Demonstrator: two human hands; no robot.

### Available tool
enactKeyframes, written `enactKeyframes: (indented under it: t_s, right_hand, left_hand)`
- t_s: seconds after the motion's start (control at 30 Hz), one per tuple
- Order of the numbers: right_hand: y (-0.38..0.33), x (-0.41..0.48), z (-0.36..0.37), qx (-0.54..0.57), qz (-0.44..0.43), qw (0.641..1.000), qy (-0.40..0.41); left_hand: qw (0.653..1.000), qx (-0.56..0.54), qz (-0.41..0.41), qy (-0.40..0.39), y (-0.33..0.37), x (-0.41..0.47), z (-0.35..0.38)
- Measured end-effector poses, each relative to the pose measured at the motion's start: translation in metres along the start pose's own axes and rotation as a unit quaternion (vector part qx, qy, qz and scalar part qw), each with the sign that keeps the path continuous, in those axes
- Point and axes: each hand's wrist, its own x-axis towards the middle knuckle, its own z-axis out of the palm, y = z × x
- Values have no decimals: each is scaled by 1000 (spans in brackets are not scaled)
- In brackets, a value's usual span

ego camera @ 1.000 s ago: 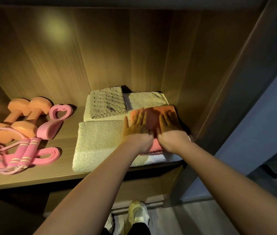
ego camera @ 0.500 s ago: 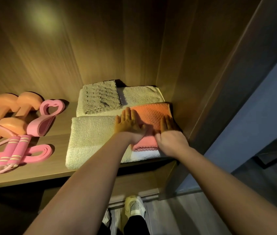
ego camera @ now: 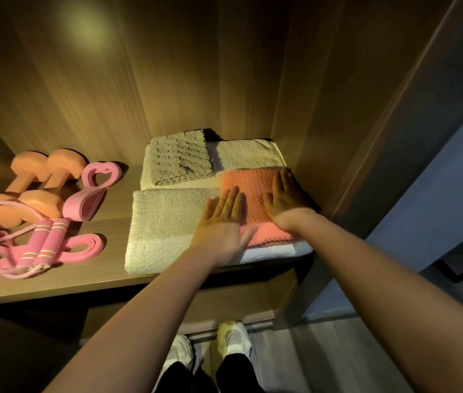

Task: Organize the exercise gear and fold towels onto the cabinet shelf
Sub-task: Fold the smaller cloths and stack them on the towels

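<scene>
Pink towel (ego camera: 253, 184) under flat, released hands (ego camera: 221, 225) (ego camera: 285, 201); orange dumbbells (ego camera: 35, 188), jump rope (ego camera: 45, 245) well left.

Both arms are bare and reach forward from the lower edge of the frame toward its centre. The left forearm (ego camera: 145, 316) rises from the lower left on a diagonal to the wrist just below centre. The left hand (ego camera: 221, 222) lies flat, palm down, its fingers (ego camera: 231, 199) straight, close together and pointing up the frame, its thumb (ego camera: 248, 234) spread out to the right. The right forearm (ego camera: 380, 268) comes in from the lower right and slants up and left. The right hand (ego camera: 284, 199) sits a little higher in the frame, also flat and palm down, its fingers straight and slightly fanned. The two hands are side by side, near each other but apart.
</scene>
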Motion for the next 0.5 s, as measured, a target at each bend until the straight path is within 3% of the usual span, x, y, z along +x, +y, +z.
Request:
enactKeyframes:
  t_s: [0.13,0.23,0.33,0.4,0.5]
  right_hand:
    - [-8,-4,-13,10,-13,1000,19]
    - [-34,-12,-25,55,-56,995,60]
    - [-76,-8,-29,231,-88,965,83]
    - [-101,1,-32,325,-84,937,99]
    - [-124,26,-34,377,-53,916,123]
  left_hand:
    - [1000,-23,14,14,-21,-16,-7]
    - [994,-82,-24,64,-51,-29,-14]
    - [936,-264,-156,170,-81,-27,-28]
    - [887,-322,-233,234,-101,-14,-39]
    - [844,-369,-321,221,-131,11,-51]
